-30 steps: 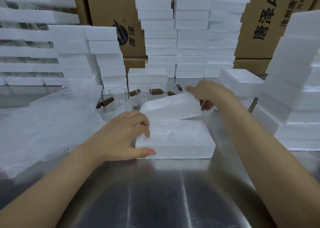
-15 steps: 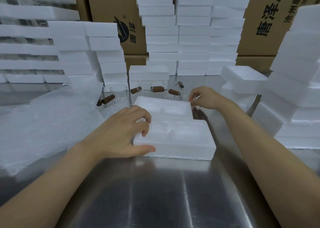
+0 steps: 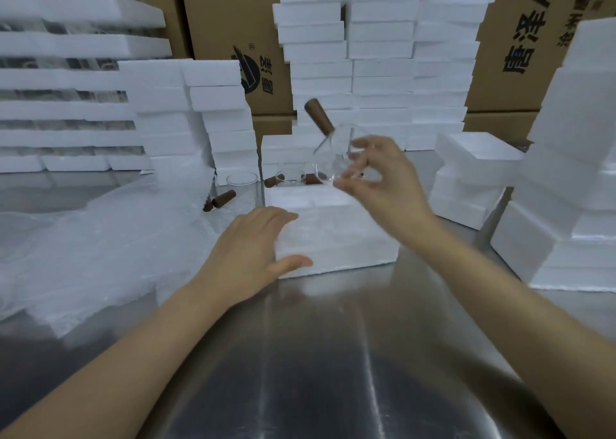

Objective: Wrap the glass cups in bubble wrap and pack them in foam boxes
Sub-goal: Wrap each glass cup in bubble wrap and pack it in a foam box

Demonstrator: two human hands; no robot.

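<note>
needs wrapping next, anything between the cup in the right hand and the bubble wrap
Only the left hand, resting on the foam box's left edge, lies toward the bubble wrap; the glass cup in the right hand is held higher.

Glossy steel table [image 3: 333, 372], matt foam box [image 3: 340, 238], clear glass cup [image 3: 336, 158]

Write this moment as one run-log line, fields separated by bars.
right hand: pinches glass cup aloft, wooden handle up | left hand: rests on foam box | bubble wrap: left of box, cup unwrapped
</note>
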